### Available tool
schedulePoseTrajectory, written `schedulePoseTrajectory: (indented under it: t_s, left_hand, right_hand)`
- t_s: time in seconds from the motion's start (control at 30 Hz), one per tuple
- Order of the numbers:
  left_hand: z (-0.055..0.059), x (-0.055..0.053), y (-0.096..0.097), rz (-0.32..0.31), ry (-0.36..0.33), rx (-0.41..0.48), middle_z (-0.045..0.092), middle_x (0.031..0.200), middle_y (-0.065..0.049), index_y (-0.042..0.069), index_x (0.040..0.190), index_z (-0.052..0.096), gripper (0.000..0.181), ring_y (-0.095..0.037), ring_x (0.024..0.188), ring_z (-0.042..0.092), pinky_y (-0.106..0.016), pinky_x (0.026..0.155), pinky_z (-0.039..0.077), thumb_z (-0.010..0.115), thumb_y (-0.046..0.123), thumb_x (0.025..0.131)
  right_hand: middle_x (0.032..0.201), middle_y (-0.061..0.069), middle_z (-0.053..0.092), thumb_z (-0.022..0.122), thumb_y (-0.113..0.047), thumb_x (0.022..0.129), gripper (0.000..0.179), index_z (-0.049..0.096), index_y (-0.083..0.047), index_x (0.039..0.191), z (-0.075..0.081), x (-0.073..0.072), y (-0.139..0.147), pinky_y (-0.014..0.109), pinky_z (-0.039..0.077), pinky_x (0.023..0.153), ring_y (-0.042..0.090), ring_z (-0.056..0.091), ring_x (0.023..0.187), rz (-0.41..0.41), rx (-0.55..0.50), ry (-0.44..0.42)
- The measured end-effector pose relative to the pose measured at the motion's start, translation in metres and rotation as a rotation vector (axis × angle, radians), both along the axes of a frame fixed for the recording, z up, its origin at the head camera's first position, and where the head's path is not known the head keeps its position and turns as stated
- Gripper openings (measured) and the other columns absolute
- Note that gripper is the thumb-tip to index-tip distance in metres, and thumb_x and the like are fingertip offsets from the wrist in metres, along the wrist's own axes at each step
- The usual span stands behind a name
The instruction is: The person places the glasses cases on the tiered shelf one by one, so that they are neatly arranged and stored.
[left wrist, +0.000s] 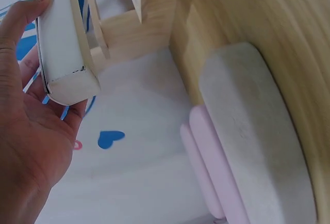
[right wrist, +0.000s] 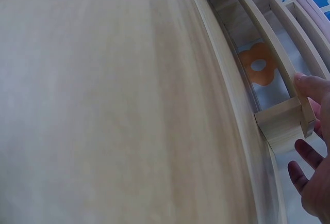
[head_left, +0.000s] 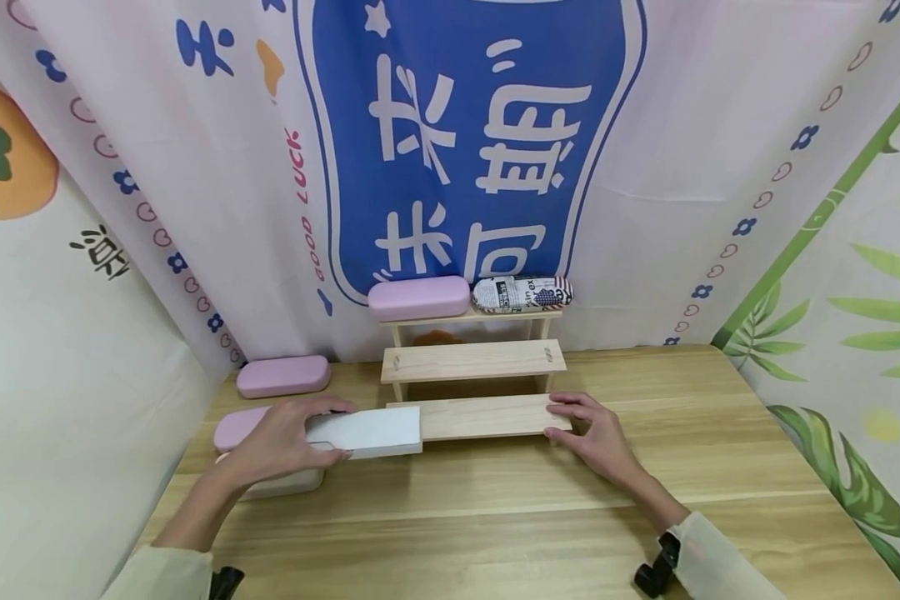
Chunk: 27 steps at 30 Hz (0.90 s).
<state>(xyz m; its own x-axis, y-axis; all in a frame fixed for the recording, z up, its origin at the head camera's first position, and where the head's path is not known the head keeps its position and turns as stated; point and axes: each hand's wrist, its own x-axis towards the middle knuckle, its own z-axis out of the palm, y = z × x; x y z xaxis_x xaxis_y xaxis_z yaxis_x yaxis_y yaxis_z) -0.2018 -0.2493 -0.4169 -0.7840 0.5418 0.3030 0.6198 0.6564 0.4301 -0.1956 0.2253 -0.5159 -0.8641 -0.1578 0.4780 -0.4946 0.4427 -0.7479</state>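
Note:
My left hand (head_left: 288,437) grips a white oblong case (head_left: 367,429) between thumb and fingers. The case is level, with its right end over the left end of the lowest board of a three-step wooden rack (head_left: 480,417); whether it touches the board I cannot tell. In the left wrist view the white case (left wrist: 64,43) shows a dark seam along one edge. My right hand (head_left: 588,429) pinches the right end of the lowest board. On the top step sit a pink glasses case (head_left: 420,298) and a newspaper-print glasses case (head_left: 522,293). The middle step (head_left: 472,361) is bare.
Left of the rack, two more pink glasses cases (head_left: 283,376) lie on the wooden table (head_left: 480,533). A pale grey case (left wrist: 247,121) stands nearest, partly behind my left forearm. A printed curtain (head_left: 660,167) hangs behind the rack.

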Motion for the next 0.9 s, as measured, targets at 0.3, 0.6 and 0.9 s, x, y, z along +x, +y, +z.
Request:
schedulePoseTrajectory:
  t_s: [0.3,0.6,0.9]
  left_hand:
    - [0.009,-0.010,0.020,-0.018,-0.010,0.064,0.077,0.117,0.003,0.016,0.124,0.078,0.057,-0.015,0.102,0.070,-0.037,0.087,0.059,0.097,0.020,0.071]
    - [0.015,-0.023,0.045,-0.039,0.047,0.095,0.078,0.118,-0.004,0.013,0.121,0.078,0.056,-0.023,0.104,0.073,-0.043,0.086,0.059,0.098,0.020,0.069]
    - [0.016,-0.035,0.069,-0.057,0.061,0.125,0.079,0.112,-0.005,0.013,0.122,0.078,0.055,-0.017,0.090,0.070,-0.034,0.076,0.059,0.097,0.022,0.070]
  right_hand:
    - [0.130,0.024,0.070,0.088,0.005,0.080,0.037,0.076,0.008,0.115,0.001,0.001,-0.001,0.011,0.040,0.111,0.045,0.063,0.124,0.001,-0.003,-0.011]
    - [0.129,0.025,0.070,0.088,0.007,0.080,0.037,0.076,0.009,0.114,0.001,0.001,0.000,0.007,0.039,0.108,0.046,0.063,0.124,-0.002,-0.014,-0.018]
    - [0.131,0.021,0.070,0.089,0.002,0.081,0.037,0.077,0.006,0.116,-0.006,-0.004,0.003,0.007,0.039,0.107,0.044,0.063,0.125,0.004,0.002,-0.018]
